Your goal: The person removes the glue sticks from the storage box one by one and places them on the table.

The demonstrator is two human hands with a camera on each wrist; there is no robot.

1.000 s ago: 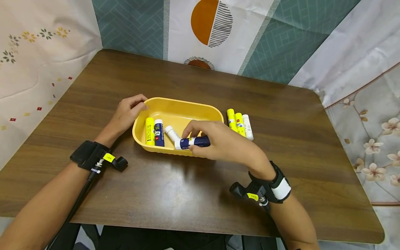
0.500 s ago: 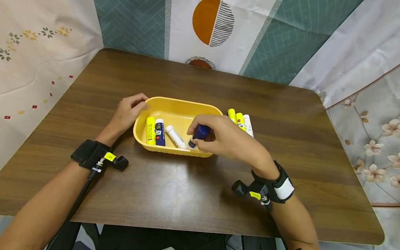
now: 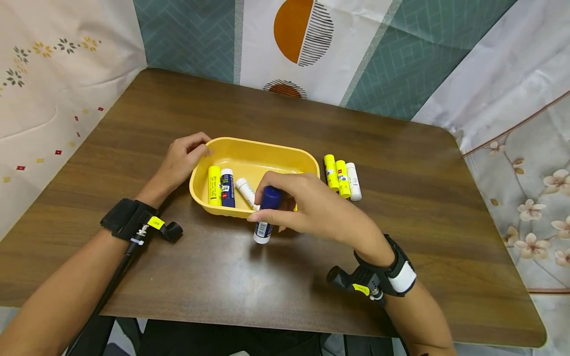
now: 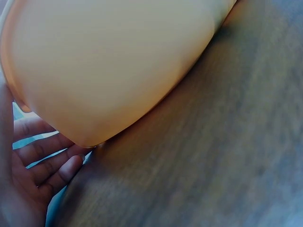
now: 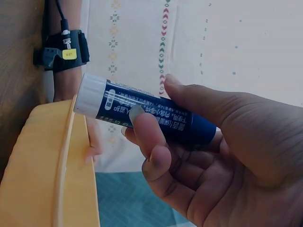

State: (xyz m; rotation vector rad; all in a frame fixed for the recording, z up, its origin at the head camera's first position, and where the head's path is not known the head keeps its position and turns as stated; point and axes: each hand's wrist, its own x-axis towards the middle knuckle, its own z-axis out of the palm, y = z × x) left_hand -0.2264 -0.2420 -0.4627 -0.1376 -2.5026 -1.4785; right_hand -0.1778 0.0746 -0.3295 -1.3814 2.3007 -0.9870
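Note:
My right hand (image 3: 307, 205) holds a dark blue glue stick (image 3: 262, 231) with a white end, tilted, over the near rim of the yellow plastic basket (image 3: 267, 151). In the right wrist view, thumb and fingers wrap its printed blue barrel (image 5: 163, 116), and the white end points toward the basket. At the basket's left end, my left hand (image 3: 180, 160) grips the rim, thumb over the edge and fingers against the outer wall. Inside lie a yellow glue stick (image 3: 214, 185), a blue glue stick (image 3: 227, 188) and a slanted white glue stick (image 3: 246, 192), partly hidden by the held one.
Right of the basket, two yellow glue sticks (image 3: 331, 172) and a white glue stick (image 3: 354, 181) lie side by side on the brown wooden table (image 3: 213, 287). Patterned cloths hang behind and at both sides. A cable runs along the left forearm.
My right hand has turned the blue glue stick from lying level to tilted, dipped it toward the basket, then brought it out over the near rim. The left hand keeps its place.

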